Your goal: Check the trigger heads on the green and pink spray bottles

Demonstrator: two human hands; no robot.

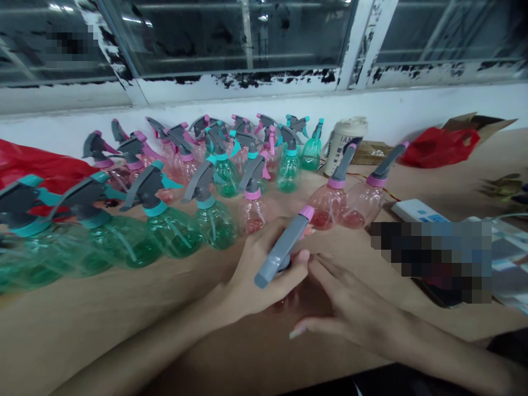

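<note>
One spray bottle [282, 247] in my left hand [251, 269], many more around it

I have one grey-headed, pink-nozzled bottle over the table right in front of me, my left fingers and thumb closed round it just below the head. My right hand [352, 300] is beside its body, thumb spread wide from the fingers; I cannot tell how firmly it touches.

Two pink bottles [363, 204] stand just to the right, and one short pink bottle [252, 214] stands beyond my left hand. At least four large green bottles [173, 231] line the front left. Behind them, well over ten pink and green ones overlap too closely for an exact count. I see one lidded cup [344, 144], two red bags [439, 147] at opposite sides, and one white power strip [418, 212].

The tabletop [173, 297] is wood-coloured and meets a white wall [396, 104]. Above are three dark window panes [235, 38], their pale frames blotched with black.
</note>
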